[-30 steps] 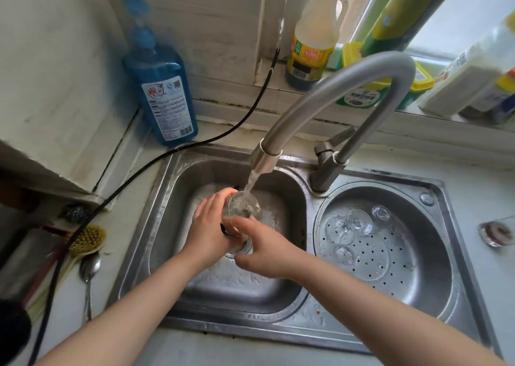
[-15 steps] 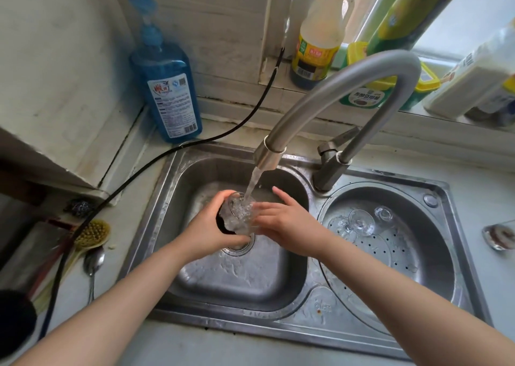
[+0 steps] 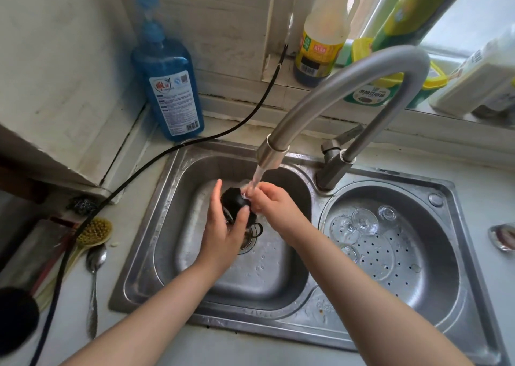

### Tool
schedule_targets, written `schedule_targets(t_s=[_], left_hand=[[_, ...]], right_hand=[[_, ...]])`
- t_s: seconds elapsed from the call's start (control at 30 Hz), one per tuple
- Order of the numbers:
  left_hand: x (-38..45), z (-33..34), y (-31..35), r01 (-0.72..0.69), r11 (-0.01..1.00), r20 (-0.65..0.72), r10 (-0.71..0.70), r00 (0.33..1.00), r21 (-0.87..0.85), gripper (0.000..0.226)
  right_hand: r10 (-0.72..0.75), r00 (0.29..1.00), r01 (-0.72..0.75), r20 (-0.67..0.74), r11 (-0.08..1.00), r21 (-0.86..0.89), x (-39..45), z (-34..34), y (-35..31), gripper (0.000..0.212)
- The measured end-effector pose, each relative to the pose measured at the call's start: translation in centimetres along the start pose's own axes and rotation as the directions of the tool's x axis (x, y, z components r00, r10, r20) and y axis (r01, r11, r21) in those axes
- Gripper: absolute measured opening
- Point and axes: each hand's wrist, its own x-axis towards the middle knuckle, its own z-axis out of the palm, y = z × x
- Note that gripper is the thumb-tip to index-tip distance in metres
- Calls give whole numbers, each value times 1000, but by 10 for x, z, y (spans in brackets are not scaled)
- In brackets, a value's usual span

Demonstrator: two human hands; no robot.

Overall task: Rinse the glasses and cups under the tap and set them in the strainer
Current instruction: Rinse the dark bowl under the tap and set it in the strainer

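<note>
A steel double sink (image 3: 156,226) is filling the middle of the view, its square left basin lying under the running water and its round right basin holding the perforated strainer (image 3: 434,257). The curved grey tap (image 3: 348,84) is arching over from its base between the basins, and a stream of water is pouring from its spout onto the hands. A tall blue soap bottle (image 3: 170,87) is standing at the back left corner of the counter, and a yellow-labelled bottle (image 3: 320,37) is sitting on the window ledge behind the tap. A black cable (image 3: 178,148) is trailing from the ledge across the counter toward the lower left. The left hand (image 3: 223,226) is holding a dark-looking glass (image 3: 235,201) over the left basin, directly under the stream, with its thumb pressing on the near side and its fingers reaching up straight along the far side. The right hand (image 3: 274,207) is touching the glass at its wet end, its fingers curling where the water is landing; how far they are wrapping round it is hidden. Three clear glasses (image 3: 362,222) are lying in the strainer at its back left, close together. A brush (image 3: 93,232) and a spoon (image 3: 94,271) are lying on the counter left of the sink.
</note>
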Motion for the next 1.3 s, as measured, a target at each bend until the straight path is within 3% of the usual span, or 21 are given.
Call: schedule_targets(t_s=[0.1, 0.17, 0.23, 0.3, 0.37, 0.47, 0.57, 0.63, 0.73, 0.8, 0.83, 0.9, 1.0, 1.1, 1.17, 1.23, 1.3], left_hand=[[8, 9, 11, 102, 995, -109, -103, 989, -16, 55], [19, 10, 16, 228, 962, -153, -250, 956, -148, 41], [33, 7, 16, 425, 819, -63, -484, 873, -386, 46], [36, 4, 12, 563, 712, 68, -594, 802, -421, 56], [31, 6, 12, 529, 806, 65, -532, 844, -265, 55], [14, 14, 16, 261, 965, -14, -260, 965, 4, 39], [6, 18, 14, 65, 995, -73, -59, 996, 82, 31], [7, 18, 17, 46, 994, -101, -36, 994, 100, 29], [26, 16, 18, 344, 924, -125, -366, 922, -169, 33], [42, 12, 12, 552, 743, 11, -592, 806, -379, 49], [45, 11, 10, 602, 701, 65, -629, 774, -382, 54], [41, 11, 10, 590, 764, 75, -593, 801, -260, 57], [21, 12, 18, 330, 944, -23, -330, 944, 9, 45], [11, 9, 13, 23, 994, -9, -22, 1000, 110, 42], [11, 5, 2, -103, 982, 43, 97, 994, 158, 48], [12, 2, -2, -129, 980, 51, 122, 991, 155, 49], [14, 3, 5, 20, 999, -37, -19, 999, 33, 44]], right_hand=[[5, 997, -6, -80, 1000, -20, 3, 16, 2, 25], [-68, 993, 60, -96, 995, -82, -1, 22, 3, 18], [-141, 987, 128, -77, 981, -146, -7, 23, 7, 7], [-134, 989, 120, -67, 976, -183, -10, 21, 13, 11], [-66, 991, 50, -114, 989, -139, -8, 21, 16, 28], [138, 961, -145, -238, 989, -14, 3, 21, 11, 49], [301, 916, -307, -263, 951, 19, 17, 19, 6, 54], [314, 911, -323, -266, 946, 13, 21, 21, 3, 57], [83, 965, -109, -248, 990, -93, 9, 28, 3, 47], [-45, 975, 1, -219, 980, -198, -2, 31, 8, 38], [-70, 974, 21, -215, 975, -222, -4, 32, 11, 38], [-46, 972, -2, -229, 978, -206, -4, 30, 14, 45], [101, 964, -112, -245, 993, -30, 2, 27, 4, 52], [388, 897, -361, -210, 920, 156, 10, 20, -12, 43], [490, 860, -478, -142, 871, 111, 13, 15, -18, 44], [466, 878, -461, -109, 885, 66, 13, 16, -20, 50], [265, 954, -268, -138, 964, 0, 7, 23, -14, 50]])
